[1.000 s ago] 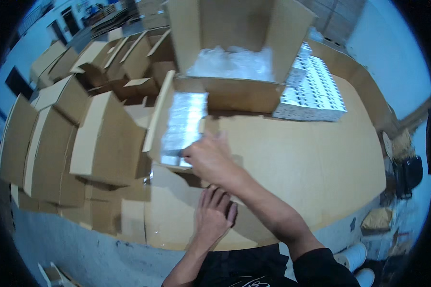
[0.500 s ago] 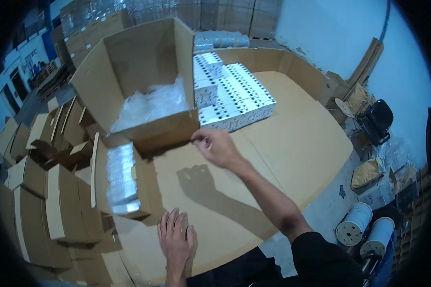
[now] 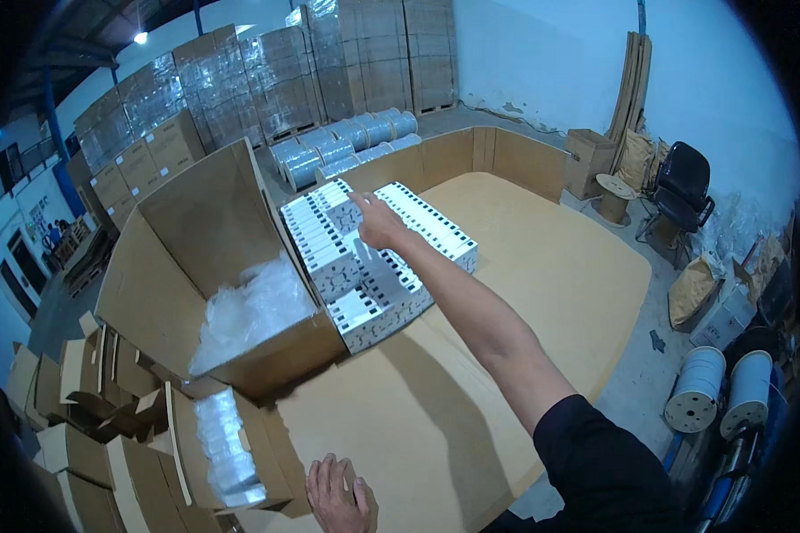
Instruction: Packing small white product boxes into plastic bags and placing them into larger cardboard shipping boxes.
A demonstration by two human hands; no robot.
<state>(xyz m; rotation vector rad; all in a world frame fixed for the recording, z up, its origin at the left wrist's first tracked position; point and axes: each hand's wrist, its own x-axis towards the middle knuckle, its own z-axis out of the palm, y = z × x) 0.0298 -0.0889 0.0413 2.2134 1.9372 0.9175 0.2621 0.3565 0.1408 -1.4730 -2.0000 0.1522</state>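
My right hand (image 3: 380, 222) reaches out over a stack of small white boxes (image 3: 378, 302) with dark square marks. Its index finger is stretched forward at the edge of the raised upper layer, with thumb and index apart; the other fingers are partly hidden. My left hand (image 3: 336, 499) rests on the cardboard-covered tabletop (image 3: 391, 409), fingers extended and holding nothing. Beside it, an open narrow carton (image 3: 280, 457) contains a row of silvery plastic-wrapped packs (image 3: 227, 449). Between this carton and the white stack is a large open carton (image 3: 271, 360) with crumpled clear plastic (image 3: 249, 311) inside.
Many open brown cartons (image 3: 142, 471) crowd the left side. A cardboard wall (image 3: 516, 160) borders the table's far edge. Wrapped reels (image 3: 347, 142) lie behind it. On the right floor are a black chair (image 3: 682, 182) and white spools (image 3: 695, 382).
My right hand has moved forward from the large carton's near corner to the white stack. My left hand stays on the tabletop. The view has tilted up, showing more of the far room.
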